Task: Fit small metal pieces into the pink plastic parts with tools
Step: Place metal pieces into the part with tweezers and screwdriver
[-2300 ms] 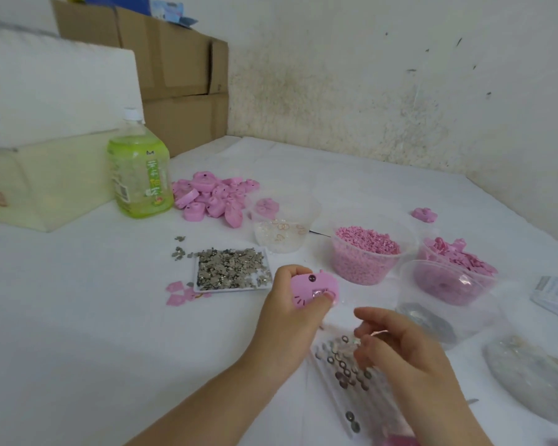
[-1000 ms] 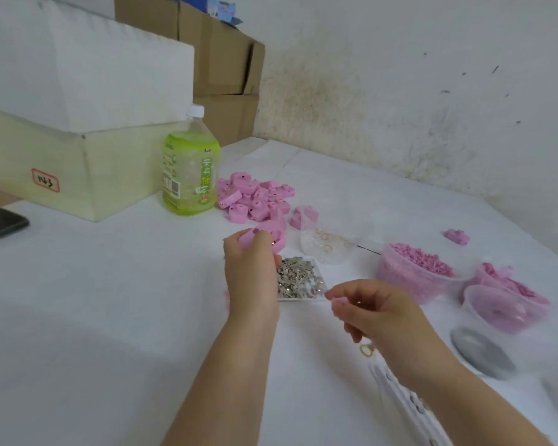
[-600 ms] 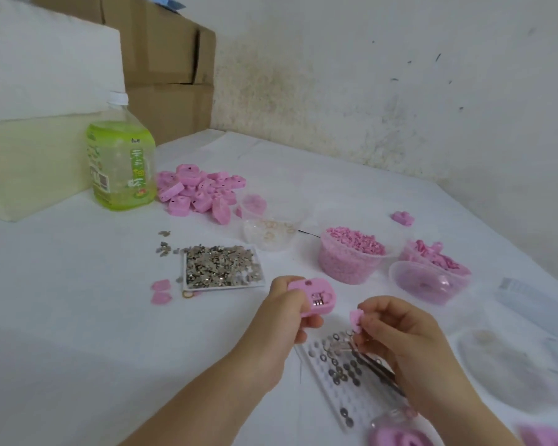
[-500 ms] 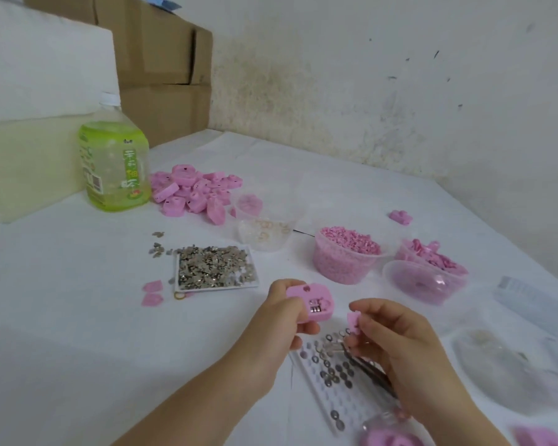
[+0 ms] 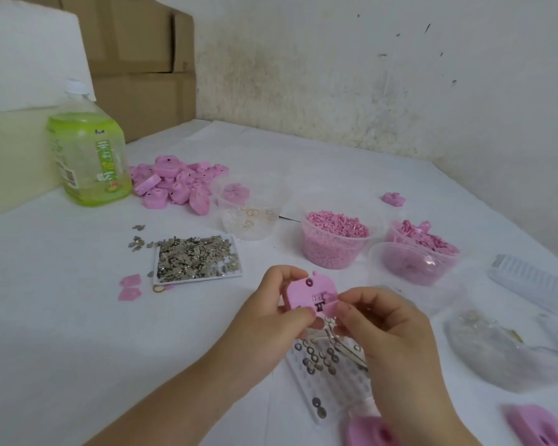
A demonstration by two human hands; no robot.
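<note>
1. a white-covered counter (image 5: 62, 317) runs back to a stained, scuffed white wall (image 5: 368, 75); cardboard boxes (image 5: 136, 59) stand at the far left.
2. the left hand (image 5: 271, 320) has its fingers clamped on a pink plastic part (image 5: 306, 296), held above the counter's near side.
3. the right hand (image 5: 390, 336) fingers pinch a small pink piece (image 5: 331, 308) against that part.
4. a tray of metal pieces (image 5: 195, 257) lies beyond, with a green bottle (image 5: 87, 156) further back.

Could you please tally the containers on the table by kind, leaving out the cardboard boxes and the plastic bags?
Green bottle: 1
White tray of metal pieces: 1
Grid tray of washers: 1
Clear tubs: 4 that I can make out, one with rings, one with pink granules, and two with pink pieces
Total: 7
</note>
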